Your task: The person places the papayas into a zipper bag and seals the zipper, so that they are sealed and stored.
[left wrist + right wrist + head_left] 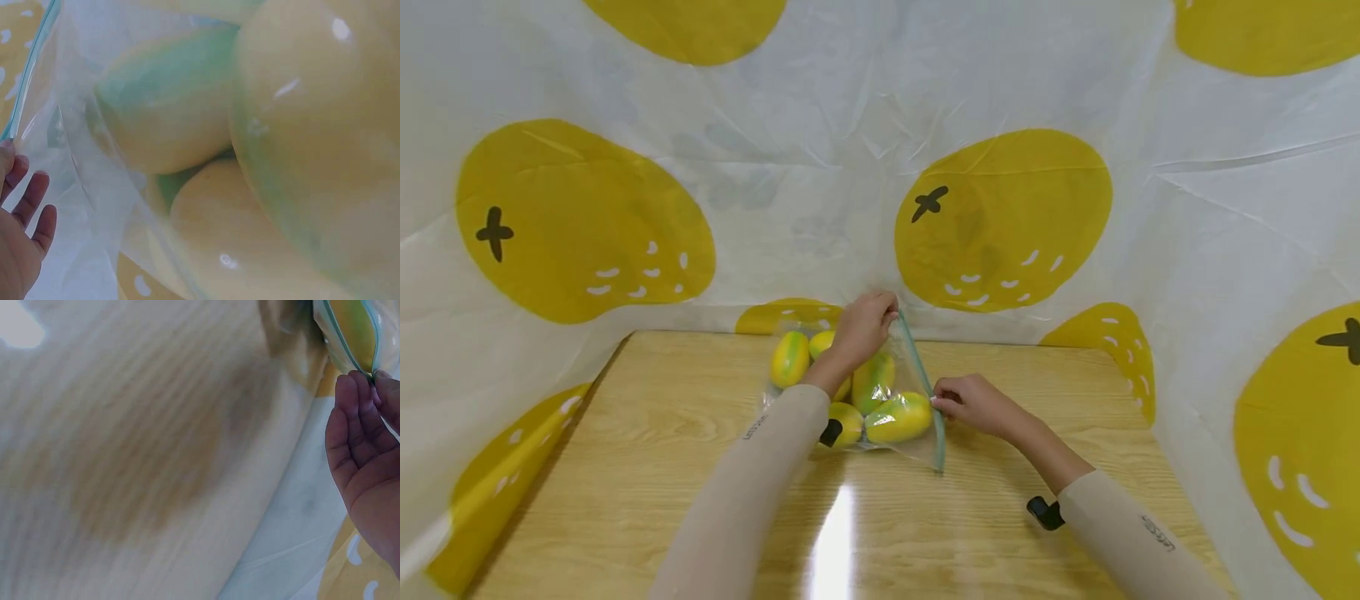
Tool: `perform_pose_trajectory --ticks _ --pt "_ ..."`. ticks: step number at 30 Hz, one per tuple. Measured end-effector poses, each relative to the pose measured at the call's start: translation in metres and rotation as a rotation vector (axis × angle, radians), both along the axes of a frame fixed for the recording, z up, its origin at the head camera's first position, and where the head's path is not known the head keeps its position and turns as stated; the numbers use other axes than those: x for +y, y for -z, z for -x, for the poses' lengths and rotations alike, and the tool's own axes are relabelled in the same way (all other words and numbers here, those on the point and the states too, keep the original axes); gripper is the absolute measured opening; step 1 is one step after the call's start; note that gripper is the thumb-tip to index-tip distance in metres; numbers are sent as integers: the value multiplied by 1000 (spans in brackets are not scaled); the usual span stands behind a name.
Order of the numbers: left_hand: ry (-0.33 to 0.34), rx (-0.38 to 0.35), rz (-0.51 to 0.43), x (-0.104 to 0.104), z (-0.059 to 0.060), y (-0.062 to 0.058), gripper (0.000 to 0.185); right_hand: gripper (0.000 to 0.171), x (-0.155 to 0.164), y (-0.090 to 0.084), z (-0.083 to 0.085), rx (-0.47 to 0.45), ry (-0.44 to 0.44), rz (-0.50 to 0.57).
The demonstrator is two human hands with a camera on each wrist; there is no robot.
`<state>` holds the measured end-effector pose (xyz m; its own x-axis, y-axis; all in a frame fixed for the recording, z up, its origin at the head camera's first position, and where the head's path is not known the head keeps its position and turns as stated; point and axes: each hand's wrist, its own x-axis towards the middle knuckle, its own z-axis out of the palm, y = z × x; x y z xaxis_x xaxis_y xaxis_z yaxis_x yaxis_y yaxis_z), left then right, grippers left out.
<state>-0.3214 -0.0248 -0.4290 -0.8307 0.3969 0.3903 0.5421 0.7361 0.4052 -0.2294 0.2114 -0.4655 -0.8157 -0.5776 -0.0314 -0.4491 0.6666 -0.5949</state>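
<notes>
Hands work the bag (880,408) of mangoes (898,417) mid-table: left hand (865,327) pinches the far seal end, right hand (973,404) pinches mid-strip (925,392). Best press along evenly, keeping it taut.

The wooden table (662,467) fills the lower centre of the head view, w/ light grain and a bright glare strip near the bottom middle. On it, approx. at the frame centre, lies a clear plastic bag (910,446) w/ a blue-green zip strip (925,396) running diagonal from upper middle down to the right. Inside the bag are yellow-green fruits (898,417), several together, touching each other; one sits at the upper left of the group. The bag rests flat on the table near its far edge. A white sheet with yellow prints (1000,217) stands around the table's left, back and right sides.
</notes>
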Motion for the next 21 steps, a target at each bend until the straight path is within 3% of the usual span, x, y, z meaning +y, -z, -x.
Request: perform_pose_trajectory --ticks 6,14,21 --pt "-8 22 13 4 -2 -3 10 16 11 9 -17 -39 16 41" --pt "-13 71 -39 10 -1 -3 9 17 23 22 -36 -63 -8 75" --pt "-42 66 -42 14 1 -4 9 19 33 34 -43 -214 -70 72"
